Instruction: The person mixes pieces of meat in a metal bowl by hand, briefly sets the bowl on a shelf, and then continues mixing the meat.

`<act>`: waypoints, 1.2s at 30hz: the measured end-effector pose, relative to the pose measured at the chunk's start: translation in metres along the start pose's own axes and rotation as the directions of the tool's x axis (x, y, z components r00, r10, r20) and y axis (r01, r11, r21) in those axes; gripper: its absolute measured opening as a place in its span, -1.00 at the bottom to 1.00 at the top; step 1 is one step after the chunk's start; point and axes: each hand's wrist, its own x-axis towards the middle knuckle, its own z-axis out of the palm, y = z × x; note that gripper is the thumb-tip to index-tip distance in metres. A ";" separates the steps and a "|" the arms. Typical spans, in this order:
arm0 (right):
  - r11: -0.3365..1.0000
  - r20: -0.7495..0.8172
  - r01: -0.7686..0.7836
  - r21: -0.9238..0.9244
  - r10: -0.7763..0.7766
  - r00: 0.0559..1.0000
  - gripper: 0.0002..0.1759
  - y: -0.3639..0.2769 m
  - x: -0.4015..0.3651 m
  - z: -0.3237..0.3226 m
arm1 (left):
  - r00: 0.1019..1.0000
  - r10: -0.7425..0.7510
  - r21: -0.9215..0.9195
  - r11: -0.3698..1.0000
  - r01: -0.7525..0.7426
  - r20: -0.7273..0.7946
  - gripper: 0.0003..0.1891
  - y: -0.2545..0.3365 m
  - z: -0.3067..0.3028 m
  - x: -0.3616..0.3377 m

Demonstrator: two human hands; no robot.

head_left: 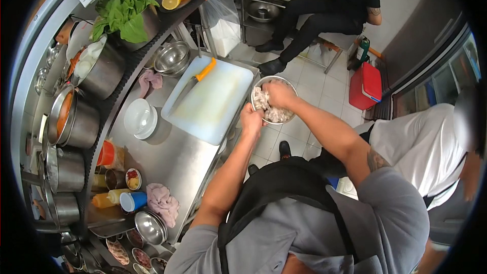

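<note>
My left hand (251, 118) is closed on the near-left rim of a round metal bowl (296, 91), held in the air just off the counter's edge. Pale, raw-looking chunks, perhaps meat (276, 115), fill much of the bowl. My right hand (280, 94) reaches down into it; motion blur and the chunks hide the fingers. Left of the bowl, a white cutting board (218, 91) lies on the steel counter. On the board rests a knife with an orange handle (206, 69). White bowls (140, 117), stacked, stand beside the board.
A shelf along the left carries steel pots (104, 66), leafy greens (124, 5) and cut oranges (171, 1). Pink cloths (162, 204) and squeeze bottles (100, 200) are on the counter. One person (324, 10) sits ahead; another in white (411, 147) is close at right. A red cooler (365, 86) stands on the floor.
</note>
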 end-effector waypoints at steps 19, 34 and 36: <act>0.913 -0.071 0.405 0.038 -0.402 0.913 -0.25 0.008 0.015 -0.001 | 0.993 -0.042 -0.098 0.995 0.032 -0.107 -0.89 0.018 -0.024 0.006; 0.787 -0.001 0.299 0.540 -0.355 0.935 -0.32 -0.032 0.014 -0.033 | 0.990 -0.028 -0.164 0.986 0.005 -0.139 -0.90 0.024 -0.008 0.012; 0.769 -0.144 0.311 0.559 -0.279 0.949 -0.36 -0.025 0.017 -0.014 | 0.990 -0.048 -0.197 0.980 0.022 -0.130 -0.90 0.026 -0.011 0.009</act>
